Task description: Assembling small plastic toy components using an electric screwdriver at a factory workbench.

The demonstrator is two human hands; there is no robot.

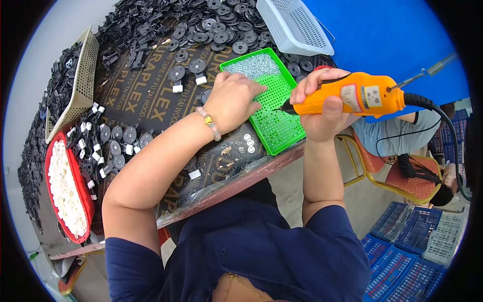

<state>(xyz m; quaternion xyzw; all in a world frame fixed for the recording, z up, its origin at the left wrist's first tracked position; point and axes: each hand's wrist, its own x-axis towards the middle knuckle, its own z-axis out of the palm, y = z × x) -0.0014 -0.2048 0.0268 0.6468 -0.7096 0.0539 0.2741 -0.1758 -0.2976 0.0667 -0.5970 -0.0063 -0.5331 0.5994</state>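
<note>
In my right hand [324, 108] is an orange electric screwdriver [370, 93], my fingers wrapped round its body. Its dark tip points left over a green perforated tray [274, 133], and a black cable runs from its back end. Small silvery screws [256, 65] lie heaped in the far end of that tray. My left hand [232, 98] reaches over the tray's left edge, index finger stretched out and thumb apart from it; nothing shows between them. Beneath the left hand, a black disc-shaped part [205, 95] is partly hidden. Several small silvery rings [247, 143] lie near the table's front edge.
Black discs [221, 36] and small black parts [136, 30] are heaped across the table's back. Black parts with white ends [118, 141] lie at left, beside a red basket of white pieces [68, 191]. A pale blue basket [297, 30] stands far right; another person [402, 133] sits beyond.
</note>
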